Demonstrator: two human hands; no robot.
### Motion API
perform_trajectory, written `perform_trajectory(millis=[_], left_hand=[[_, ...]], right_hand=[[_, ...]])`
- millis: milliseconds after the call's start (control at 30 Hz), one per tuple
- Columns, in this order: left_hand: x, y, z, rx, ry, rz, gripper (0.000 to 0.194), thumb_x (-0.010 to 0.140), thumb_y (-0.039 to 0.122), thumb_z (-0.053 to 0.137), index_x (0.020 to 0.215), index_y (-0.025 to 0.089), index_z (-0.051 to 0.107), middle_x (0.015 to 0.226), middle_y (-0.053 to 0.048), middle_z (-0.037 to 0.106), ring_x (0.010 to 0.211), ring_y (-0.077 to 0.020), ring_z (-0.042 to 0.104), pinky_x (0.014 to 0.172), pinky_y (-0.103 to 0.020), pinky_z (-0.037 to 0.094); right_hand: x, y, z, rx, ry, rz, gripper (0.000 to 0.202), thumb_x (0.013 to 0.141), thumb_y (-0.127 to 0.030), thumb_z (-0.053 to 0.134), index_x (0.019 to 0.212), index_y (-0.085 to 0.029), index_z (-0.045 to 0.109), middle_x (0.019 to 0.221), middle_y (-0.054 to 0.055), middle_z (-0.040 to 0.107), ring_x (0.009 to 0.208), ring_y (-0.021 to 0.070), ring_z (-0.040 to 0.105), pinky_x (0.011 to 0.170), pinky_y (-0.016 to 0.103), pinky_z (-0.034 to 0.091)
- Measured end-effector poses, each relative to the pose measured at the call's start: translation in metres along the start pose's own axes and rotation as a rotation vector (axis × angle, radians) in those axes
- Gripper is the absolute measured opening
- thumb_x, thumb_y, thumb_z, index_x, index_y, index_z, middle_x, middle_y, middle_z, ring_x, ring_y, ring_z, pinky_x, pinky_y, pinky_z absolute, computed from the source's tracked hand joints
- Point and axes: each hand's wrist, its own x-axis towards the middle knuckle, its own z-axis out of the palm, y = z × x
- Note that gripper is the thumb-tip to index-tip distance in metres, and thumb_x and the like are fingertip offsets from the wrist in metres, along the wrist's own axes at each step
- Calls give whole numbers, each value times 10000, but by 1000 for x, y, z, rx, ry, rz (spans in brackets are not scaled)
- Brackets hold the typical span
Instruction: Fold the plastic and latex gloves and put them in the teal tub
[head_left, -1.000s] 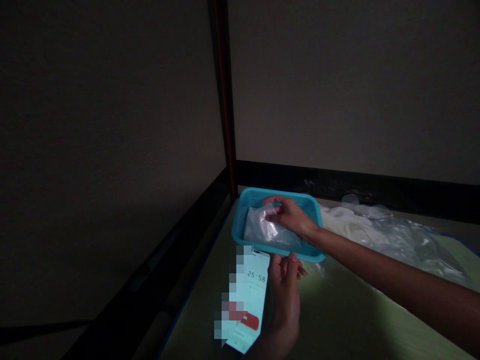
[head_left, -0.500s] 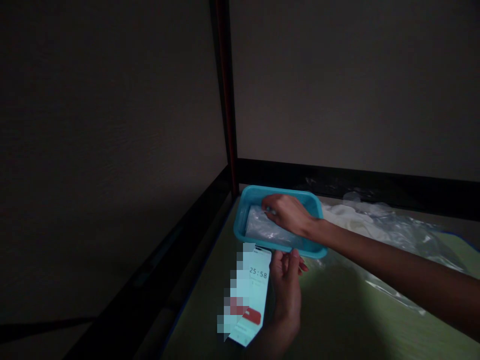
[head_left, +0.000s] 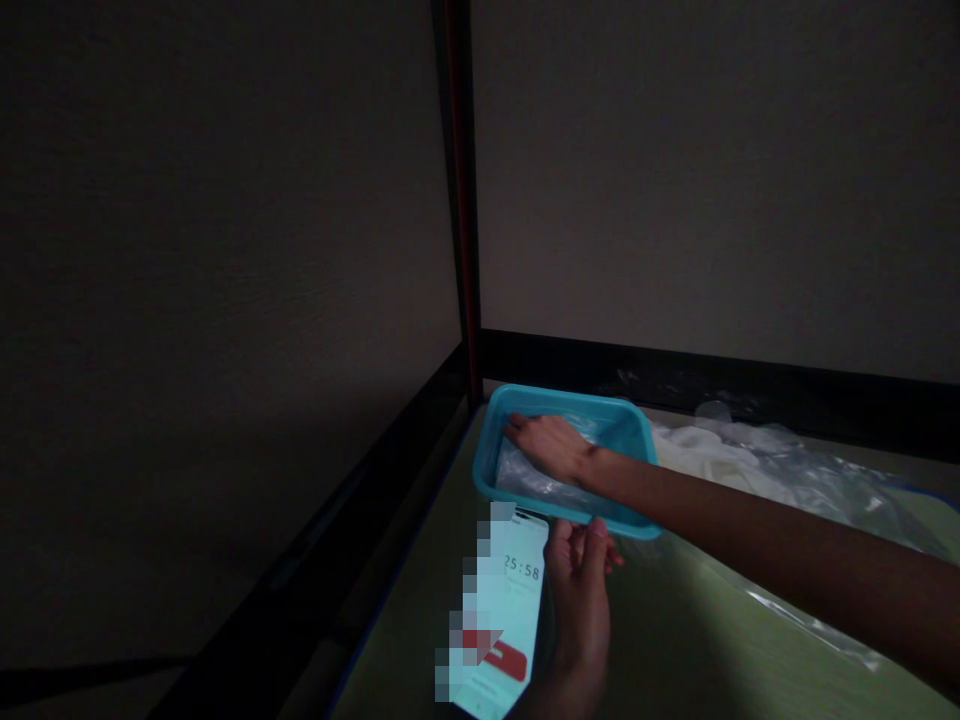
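Note:
My right hand point(head_left: 551, 447) reaches into a blue plastic basin point(head_left: 484, 465). It lies over a clear plastic bag point(head_left: 517, 475) with its fingers stretched toward the basin's left wall; part of the bag is hidden beneath it. At the front rim is my left hand point(head_left: 585, 590), fingers curled, the thumb tip on the edge. Its grip on the rim is partly hidden. Left of that hand, a lit phone point(head_left: 521, 600) showing timer digits lies on the mat, part of its screen blurred out by blocks.
To the right of the basin, crumpled clear plastic point(head_left: 817, 490) lies with white material point(head_left: 705, 455). A green mat point(head_left: 675, 640) with blue edging is underneath. Dark-framed walls point(head_left: 712, 200) meet in the corner behind the basin. The light is dim.
My right hand has gone from bent fingers at the bag's upper edge to lying flatter and further left over it. My left hand keeps its place at the rim. The view has shifted slightly.

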Motion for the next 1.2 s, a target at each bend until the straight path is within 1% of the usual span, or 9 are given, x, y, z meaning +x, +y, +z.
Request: perform_trajectory(millis=[133, 200, 367, 433, 567, 633, 833, 1067, 1200], left_hand=[[1, 0, 1, -11, 15, -8, 445, 636, 588, 641, 684, 172, 490, 593, 13, 514, 578, -128, 499, 599, -260, 377], [0, 1, 1, -17, 12, -18, 446, 637, 587, 641, 687, 170, 493, 606, 8, 522, 581, -129, 505, 598, -262, 381], [-1, 1, 1, 2, 16, -22, 417, 656, 566, 633, 693, 177, 487, 603, 11, 521, 593, -130, 509, 612, -263, 383], [-1, 2, 1, 9, 12, -17, 409, 666, 560, 625, 685, 179, 478, 595, 15, 514, 589, -128, 501, 607, -263, 380], [-1, 3, 2, 26, 12, -15, 400, 676, 551, 618, 670, 178, 474, 590, 14, 510, 586, -128, 497, 606, -265, 379], [-1, 4, 2, 25, 15, -15, 400, 672, 549, 622, 662, 178, 472, 587, 15, 507, 585, -128, 497, 604, -264, 380], [-2, 5, 3, 2, 5, -8, 402, 661, 545, 632, 659, 178, 468, 586, 19, 502, 578, -123, 491, 598, -259, 381], [-1, 3, 0, 21, 6, -13, 377, 692, 527, 614, 676, 179, 469, 597, 16, 523, 592, -127, 510, 611, -256, 385], [0, 4, 1, 7, -6, 0, 367, 692, 507, 620, 650, 181, 457, 578, 22, 514, 578, -121, 503, 598, -248, 383]], right_hand=[[2, 3, 4, -3, -4, 36, 213, 736, 6, 517, 802, -179, 598, 975, 125, 637, 787, 240, 625, 631, 300, 399], [3, 3, 3, 2, -8, 49, 210, 703, -11, 574, 820, -183, 601, 985, 123, 638, 813, 254, 622, 640, 301, 401], [5, 6, 2, 7, -27, 46, 175, 686, -140, 679, 835, -191, 604, 975, 117, 640, 870, 279, 605, 666, 302, 390], [6, 7, 1, 6, -44, 34, 155, 692, -209, 697, 813, -195, 601, 940, 108, 641, 860, 273, 604, 653, 293, 382], [10, 10, -2, -6, -90, 14, 220, 647, -296, 744, 759, -194, 584, 867, 87, 637, 803, 263, 600, 613, 285, 363], [10, 10, -3, -13, -116, 7, 242, 619, -296, 762, 738, -195, 577, 850, 77, 634, 792, 259, 594, 604, 281, 357], [9, 10, -5, -39, -185, -17, 261, 558, -204, 791, 714, -197, 583, 847, 51, 631, 805, 240, 591, 610, 256, 368], [9, 11, -6, -93, -191, 10, 209, 648, -183, 725, 823, -170, 611, 922, 76, 633, 878, 257, 589, 661, 266, 385], [10, 10, -8, -89, -227, -3, 240, 641, -199, 732, 847, -147, 619, 898, 85, 639, 863, 262, 591, 663, 277, 401]])
